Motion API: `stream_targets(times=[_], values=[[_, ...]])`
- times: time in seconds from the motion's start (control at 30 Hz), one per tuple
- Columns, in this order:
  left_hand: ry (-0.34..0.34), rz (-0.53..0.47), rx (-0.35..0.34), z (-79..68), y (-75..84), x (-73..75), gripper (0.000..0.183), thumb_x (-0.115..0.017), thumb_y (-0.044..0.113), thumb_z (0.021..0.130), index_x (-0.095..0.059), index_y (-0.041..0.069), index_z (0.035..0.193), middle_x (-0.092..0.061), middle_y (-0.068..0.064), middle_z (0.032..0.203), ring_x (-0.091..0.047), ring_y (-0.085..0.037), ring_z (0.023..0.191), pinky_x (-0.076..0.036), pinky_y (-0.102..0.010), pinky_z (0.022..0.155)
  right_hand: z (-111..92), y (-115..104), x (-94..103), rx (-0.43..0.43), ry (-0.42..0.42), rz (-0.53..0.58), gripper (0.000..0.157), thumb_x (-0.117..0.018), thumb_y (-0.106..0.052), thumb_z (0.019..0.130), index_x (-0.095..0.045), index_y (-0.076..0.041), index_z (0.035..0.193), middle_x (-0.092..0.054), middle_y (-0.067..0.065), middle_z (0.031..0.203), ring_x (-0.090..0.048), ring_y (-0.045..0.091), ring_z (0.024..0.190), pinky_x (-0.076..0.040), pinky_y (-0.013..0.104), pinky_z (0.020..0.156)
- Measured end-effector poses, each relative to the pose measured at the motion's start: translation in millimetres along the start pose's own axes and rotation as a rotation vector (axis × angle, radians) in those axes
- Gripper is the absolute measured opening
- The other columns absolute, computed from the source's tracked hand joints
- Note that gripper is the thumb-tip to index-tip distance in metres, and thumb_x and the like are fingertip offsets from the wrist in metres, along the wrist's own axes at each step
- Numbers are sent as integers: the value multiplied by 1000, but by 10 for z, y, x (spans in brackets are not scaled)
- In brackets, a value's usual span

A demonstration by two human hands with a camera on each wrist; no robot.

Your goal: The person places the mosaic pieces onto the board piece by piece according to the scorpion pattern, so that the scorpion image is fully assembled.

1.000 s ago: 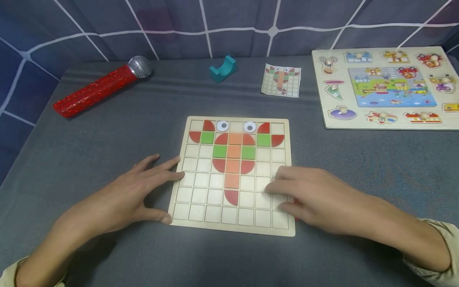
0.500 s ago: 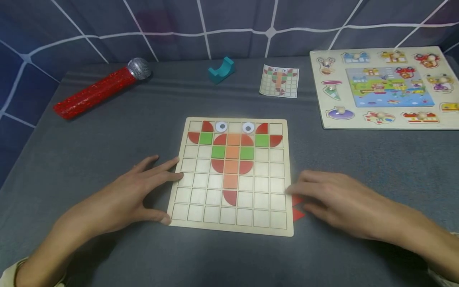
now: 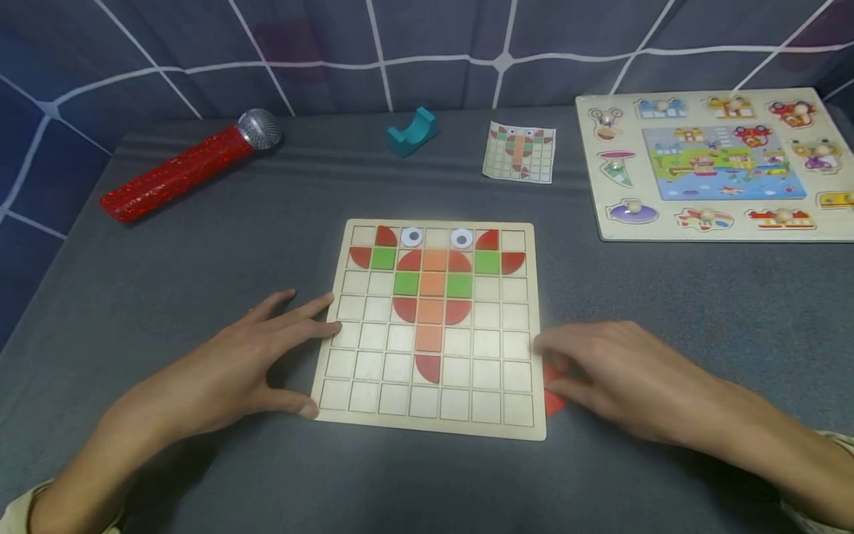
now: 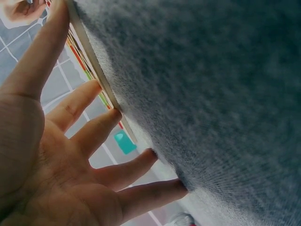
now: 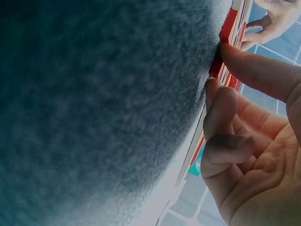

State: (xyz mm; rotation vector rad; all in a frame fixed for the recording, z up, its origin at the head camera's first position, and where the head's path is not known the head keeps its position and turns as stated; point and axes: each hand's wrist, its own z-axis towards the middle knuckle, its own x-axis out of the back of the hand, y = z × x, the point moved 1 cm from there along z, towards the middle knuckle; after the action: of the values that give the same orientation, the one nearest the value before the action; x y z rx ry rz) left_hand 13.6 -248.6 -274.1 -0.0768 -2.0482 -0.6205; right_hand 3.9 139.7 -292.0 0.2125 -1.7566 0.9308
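Note:
A square wooden grid board (image 3: 363, 397) lies on the grey cloth. Its cells hold red quarter-circle tiles (image 3: 428, 368), green square tiles (image 3: 406, 283), orange square tiles (image 3: 429, 338) and two round eye tiles (image 3: 411, 236). Along the board's left edge rests my left hand (image 3: 243, 363), fingers spread and fairly straight, thumb at the near corner. My right hand (image 3: 620, 378) is beside the right edge. There its thumb and a curled finger pinch a red tile (image 5: 216, 67), seen edge-on in the right wrist view. Another red tile (image 5: 229, 24) lies just beyond the thumb.
Behind the board lie a red glittery microphone (image 3: 183, 170), a teal curved block (image 3: 414, 133) and a paper card (image 3: 520, 153) printed with a tile pattern. A wooden knob puzzle (image 3: 627, 228) occupies the back right. A dark cloth with white lines (image 3: 440, 81) rises behind.
My right hand has drawn back from over the board to the red tiles by its right edge, and its thumb and finger have closed on one. My left hand has stayed put.

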Motion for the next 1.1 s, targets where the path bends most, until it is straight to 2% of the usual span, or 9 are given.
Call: stream_targets(times=[0.13, 0.3, 0.53, 0.9, 1.1], values=[[2, 1, -2, 5, 0, -9, 92, -79, 64, 64, -51, 28, 144, -22, 2, 162, -18, -55, 140, -30, -76, 95, 9, -14, -5, -49, 4, -12, 28, -84, -17, 78, -71, -18, 102, -55, -20, 74, -48, -2, 63, -45, 26, 58], [8, 3, -6, -1, -8, -15, 90, -79, 64, 65, -52, 27, 143, -21, 2, 163, -18, -54, 140, -29, -77, 95, 16, -20, -18, -70, 24, -25, 22, -83, -21, 80, -70, -21, 97, -50, -20, 68, -45, -1, 59, -41, 26, 54], [26, 21, -26, -10, -14, -25, 89, -79, 64, 66, -53, 27, 143, -22, 2, 162, -19, -54, 140, -29, -77, 95, 2, -14, -10, -77, 1, -31, 18, -82, -23, 82, -73, -23, 98, -52, -19, 72, -44, 1, 59, -40, 25, 54], [21, 24, -23, -9, -5, -17, 89, -79, 64, 66, -53, 27, 143, -22, 2, 162, -19, -54, 140, -29, -77, 95, -49, 29, 13, 26, 33, -77, 10, -79, -25, 85, -70, -26, 90, -54, -20, 82, -44, -5, 62, -43, 25, 55], [26, 28, -29, -16, -10, -16, 89, -78, 65, 67, -52, 27, 143, -22, 2, 162, -19, -54, 140, -29, -77, 95, -52, 29, 53, 87, 79, -104, 11, -79, -25, 84, -70, -27, 89, -56, -21, 83, -46, -7, 64, -45, 25, 54]])
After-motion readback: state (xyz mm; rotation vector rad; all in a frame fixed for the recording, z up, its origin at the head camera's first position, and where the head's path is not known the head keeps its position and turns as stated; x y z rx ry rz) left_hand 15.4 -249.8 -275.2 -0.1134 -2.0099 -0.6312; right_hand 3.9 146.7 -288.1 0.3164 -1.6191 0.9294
